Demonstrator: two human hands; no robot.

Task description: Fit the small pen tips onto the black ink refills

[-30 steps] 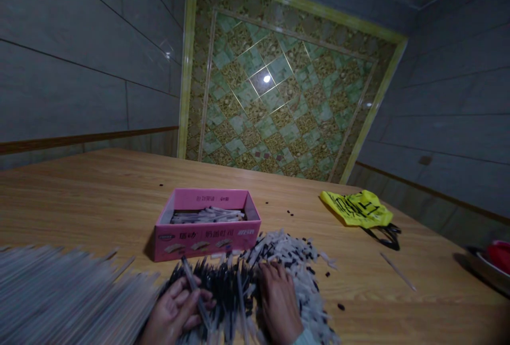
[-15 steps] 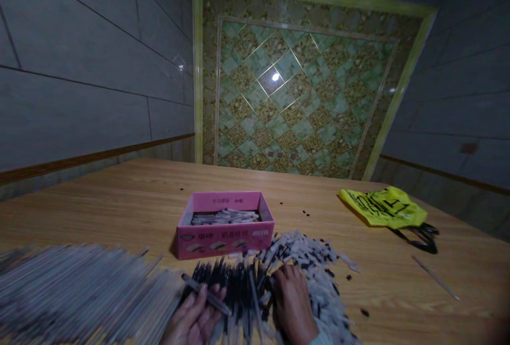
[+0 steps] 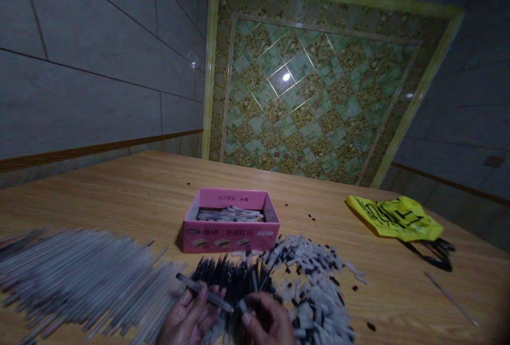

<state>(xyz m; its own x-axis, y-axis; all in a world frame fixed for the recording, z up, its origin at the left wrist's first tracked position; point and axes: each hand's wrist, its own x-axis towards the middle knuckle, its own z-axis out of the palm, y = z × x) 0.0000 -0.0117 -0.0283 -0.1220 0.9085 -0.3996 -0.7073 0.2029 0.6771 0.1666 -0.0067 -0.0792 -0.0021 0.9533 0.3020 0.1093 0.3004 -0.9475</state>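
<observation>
A pen [image 3: 205, 293] with a dark end and a clear barrel lies slanted in my left hand [image 3: 191, 316], whose fingers are closed round it. Just to its right, my right hand [image 3: 269, 321] pinches a small translucent cap [image 3: 244, 306] between thumb and forefinger, close to the pen's lower right end but not visibly touching it. Behind and beneath both hands spreads a row of dark-tipped pen parts [image 3: 227, 273]. To the right of my right hand is a heap of small whitish caps and black bits [image 3: 314, 302].
A pink box [image 3: 231, 236] holding whitish pens stands behind the hands. Many clear tubes [image 3: 87, 276] cover the left of the wooden table [image 3: 151, 175]. On the right lie a yellow bag [image 3: 394, 217] with black straps and one thin stick [image 3: 450, 298].
My right hand has moved left from the edge of the cap heap to beside the pen and now shows a cap in its fingers. The whole view has shifted and tilted slightly.
</observation>
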